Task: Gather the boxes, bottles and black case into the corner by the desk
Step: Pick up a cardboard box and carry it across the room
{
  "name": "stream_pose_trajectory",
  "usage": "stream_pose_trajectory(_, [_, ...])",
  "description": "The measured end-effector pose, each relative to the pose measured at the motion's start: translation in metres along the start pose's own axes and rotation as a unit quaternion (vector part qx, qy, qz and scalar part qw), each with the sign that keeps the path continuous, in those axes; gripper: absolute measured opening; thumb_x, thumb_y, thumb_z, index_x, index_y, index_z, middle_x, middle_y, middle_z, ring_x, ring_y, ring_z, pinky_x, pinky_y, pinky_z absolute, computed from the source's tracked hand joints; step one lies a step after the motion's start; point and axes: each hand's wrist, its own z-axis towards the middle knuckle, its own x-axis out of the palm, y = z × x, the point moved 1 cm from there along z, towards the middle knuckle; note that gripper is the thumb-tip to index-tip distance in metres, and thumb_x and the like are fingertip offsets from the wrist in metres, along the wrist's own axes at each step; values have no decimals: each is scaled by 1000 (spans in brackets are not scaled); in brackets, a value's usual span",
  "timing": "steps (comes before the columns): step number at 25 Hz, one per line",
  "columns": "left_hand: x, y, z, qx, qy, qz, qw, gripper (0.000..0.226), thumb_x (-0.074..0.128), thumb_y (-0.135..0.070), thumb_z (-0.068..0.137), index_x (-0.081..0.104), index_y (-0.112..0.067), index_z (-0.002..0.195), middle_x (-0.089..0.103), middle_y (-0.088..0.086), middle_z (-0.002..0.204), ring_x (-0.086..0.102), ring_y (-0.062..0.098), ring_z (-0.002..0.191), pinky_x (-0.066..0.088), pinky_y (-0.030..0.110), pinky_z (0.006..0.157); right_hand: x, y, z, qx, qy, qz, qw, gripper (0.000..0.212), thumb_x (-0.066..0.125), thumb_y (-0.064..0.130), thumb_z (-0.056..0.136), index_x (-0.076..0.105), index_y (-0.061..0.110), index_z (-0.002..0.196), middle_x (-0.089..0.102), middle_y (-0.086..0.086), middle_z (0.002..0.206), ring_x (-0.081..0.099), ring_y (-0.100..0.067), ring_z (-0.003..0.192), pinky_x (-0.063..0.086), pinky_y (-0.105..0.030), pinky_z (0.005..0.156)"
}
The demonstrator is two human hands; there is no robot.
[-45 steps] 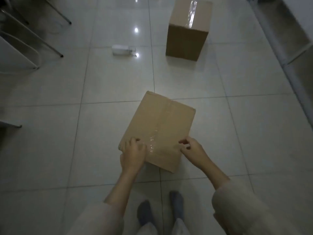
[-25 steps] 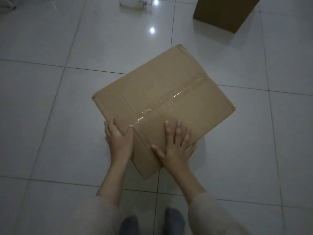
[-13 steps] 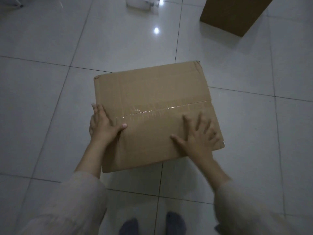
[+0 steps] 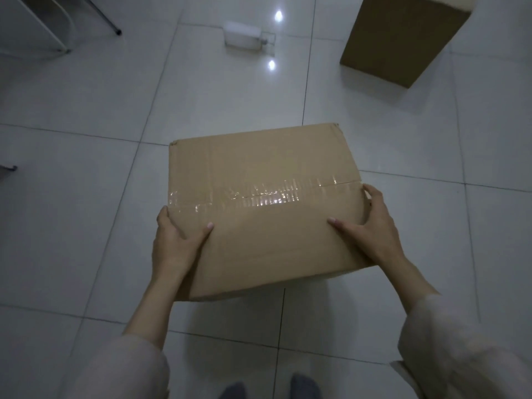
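A taped brown cardboard box (image 4: 264,168) fills the middle of the head view, held above the tiled floor. My left hand (image 4: 175,243) grips its left side with the thumb on top. On the right side, my right hand (image 4: 371,226) clasps the box, thumb lying across the top and fingers wrapped over the edge. A second, taller cardboard box (image 4: 403,38) stands on the floor at the upper right. A white bottle (image 4: 244,38) lies on its side on the floor at the top centre.
Metal chair legs (image 4: 109,23) and a pale seat frame stand at the upper left. A small dark metal foot (image 4: 8,168) pokes in at the left edge. My feet in grey socks (image 4: 302,387) show at the bottom. Glossy white tiles surround the box.
The box has turned square to me and come up off the floor. My right hand slid from flat on the top to the right edge; my left hand kept its side grip.
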Motion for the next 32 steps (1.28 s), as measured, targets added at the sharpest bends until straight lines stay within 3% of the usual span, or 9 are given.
stream_pose_trajectory(5, [-76,-121,-15,70,-31,18,997,79,68,-45,76,29,-18,138,51,11,136,51,36,119,41,42,92,-111,101,10,-44,-6,31,999,98,80,47,58,34,20,140,42,-4,142,43,-21,126,36,-36,99])
stream_pose_trajectory(7, [-123,-188,-25,103,-42,28,993,83,63,-47,79,21,-18,143,44,13,142,46,37,125,39,44,96,-173,158,6,-81,1,57,995,94,79,47,55,38,20,134,44,-2,137,46,-17,116,38,-30,92])
stream_pose_trajectory(11, [-220,-303,-32,177,-77,61,979,83,54,-50,84,9,-22,148,36,12,148,41,37,129,36,44,100,-268,276,1,-145,20,110,983,81,81,32,66,34,20,131,43,2,125,44,-13,108,37,-28,88])
stream_pose_trajectory(16, [-316,-407,-2,189,-138,-7,972,91,57,-54,81,5,-22,148,40,14,146,44,39,126,39,47,99,-329,421,24,-188,36,149,970,77,77,26,72,27,19,131,42,4,117,47,-14,102,39,-28,84])
stream_pose_trajectory(18, [-347,-443,32,178,-149,-46,972,91,63,-53,76,17,-18,146,46,14,141,48,36,123,42,46,97,-339,468,47,-202,32,154,967,82,76,28,73,25,18,137,40,6,122,46,-12,105,38,-28,86])
stream_pose_trajectory(20, [-365,-477,61,190,-159,-74,966,81,69,-49,73,34,-15,137,52,12,134,52,33,118,44,42,92,-345,503,77,-221,29,150,963,87,75,34,72,25,22,142,41,11,124,47,-11,109,39,-28,89])
stream_pose_trajectory(22, [-374,-512,93,201,-165,-82,962,74,71,-47,72,39,-14,131,53,12,130,53,31,115,45,42,92,-351,535,112,-235,26,157,959,83,75,38,71,30,26,140,47,11,124,51,-12,108,41,-29,86])
stream_pose_trajectory(28, [-356,-608,201,214,-170,-92,957,78,69,-49,73,31,-18,134,50,10,133,50,30,117,44,44,94,-371,604,245,-250,8,169,953,81,75,39,70,30,29,138,46,9,122,50,-16,108,45,-35,88])
stream_pose_trajectory(32, [-327,-676,271,201,-152,-112,961,80,68,-50,74,25,-21,136,48,10,134,45,33,121,42,47,97,-401,638,339,-255,50,179,949,82,74,35,73,25,32,140,42,8,126,49,-17,110,43,-33,87])
